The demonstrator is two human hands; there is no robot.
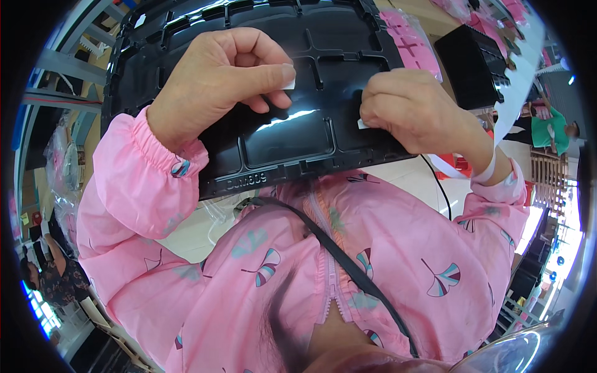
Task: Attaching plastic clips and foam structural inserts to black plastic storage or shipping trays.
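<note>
In front of me lies a large black plastic tray (286, 146) with raised ribs that divide it into shallow compartments. Over its left middle, my left hand (208, 84) is closed, pinching a small white piece (290, 85), like a bit of tape or paper, under the thumb. My right hand (416, 105) is closed too, above the tray's right front part. At its fingertips a second small white piece (362, 125) shows, mostly covered by the fingers. Beside the right wrist hangs a long white strip (515, 93) with a jagged edge.
Pink pieces in clear plastic (410, 43) lie past the tray's right side, close to a black box (469, 68). Metal framing (71, 65) stands at the left. Farther off are a person in green (550, 133) on the right and another person (59, 273) on the left.
</note>
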